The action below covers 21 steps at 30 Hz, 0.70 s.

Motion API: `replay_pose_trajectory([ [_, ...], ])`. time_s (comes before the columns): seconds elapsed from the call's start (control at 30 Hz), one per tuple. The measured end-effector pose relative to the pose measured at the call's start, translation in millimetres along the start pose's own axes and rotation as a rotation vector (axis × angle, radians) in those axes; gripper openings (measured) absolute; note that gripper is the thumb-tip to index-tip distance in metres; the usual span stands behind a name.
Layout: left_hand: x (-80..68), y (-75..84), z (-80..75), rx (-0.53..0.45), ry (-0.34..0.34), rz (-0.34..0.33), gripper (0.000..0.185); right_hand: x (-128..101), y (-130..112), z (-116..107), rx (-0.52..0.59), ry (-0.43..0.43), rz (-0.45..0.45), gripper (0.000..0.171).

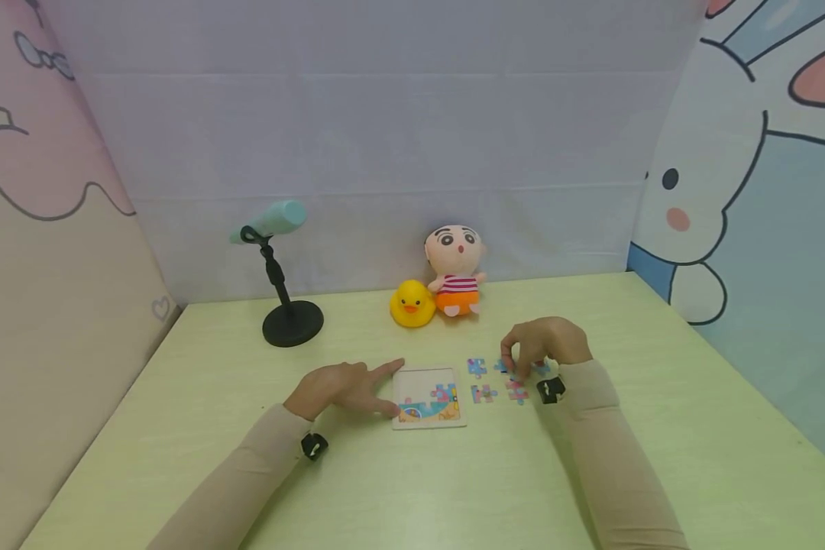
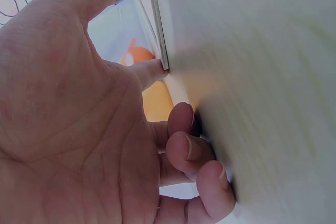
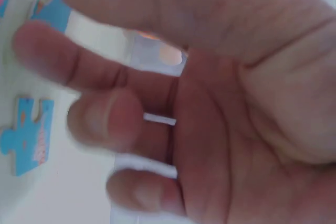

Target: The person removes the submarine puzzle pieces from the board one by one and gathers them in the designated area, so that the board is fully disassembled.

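Note:
A square puzzle tray (image 1: 412, 382) lies flat on the table, with joined pieces (image 1: 429, 411) along its bottom and lower right. My left hand (image 1: 344, 388) is at its left side, index finger (image 2: 149, 72) straight against the far corner and thumb near the lower one. The other left fingers bend down to the tabletop. Over the loose puzzle pieces to the right of the tray hangs my right hand (image 1: 546, 344), thumb and index finger pointing down and apart. Nothing shows between them. A blue piece (image 3: 31, 135) lies below its fingers. Nearby are a pink piece (image 1: 517, 392) and another blue piece (image 1: 477, 367).
Behind the tray sit a yellow rubber duck (image 1: 412, 305) and a plush doll (image 1: 457, 271) in a striped top. A black stand (image 1: 292, 322) holding a mint-green cylinder (image 1: 275, 219) is at the back left. White cloth (image 1: 399, 137) covers the back wall.

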<state>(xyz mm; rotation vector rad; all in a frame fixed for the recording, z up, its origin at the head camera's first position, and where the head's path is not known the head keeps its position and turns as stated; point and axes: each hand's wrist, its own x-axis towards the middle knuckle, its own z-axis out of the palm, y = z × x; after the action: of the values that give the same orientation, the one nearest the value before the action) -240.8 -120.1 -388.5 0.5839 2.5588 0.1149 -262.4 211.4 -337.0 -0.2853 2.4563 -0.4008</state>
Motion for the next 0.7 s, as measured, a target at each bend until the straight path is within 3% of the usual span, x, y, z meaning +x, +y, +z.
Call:
replay_pose_trajectory([
  [0.17,1.3,-0.7,0.2,-0.002,-0.002,0.001,0.089,6.2,-4.2,-0.8,-0.016,-0.024,-0.149,0.020],
  [0.43,1.3,-1.2,-0.6,-0.016,-0.008,0.007,0.089,16.0,-20.4,3.6,-0.047,-0.038,-0.301,0.021],
  [0.7,0.3,-0.2,-1.8,-0.017,-0.009,0.001,0.089,22.9,-41.3,12.9,-0.092,0.002,-0.310,0.023],
])
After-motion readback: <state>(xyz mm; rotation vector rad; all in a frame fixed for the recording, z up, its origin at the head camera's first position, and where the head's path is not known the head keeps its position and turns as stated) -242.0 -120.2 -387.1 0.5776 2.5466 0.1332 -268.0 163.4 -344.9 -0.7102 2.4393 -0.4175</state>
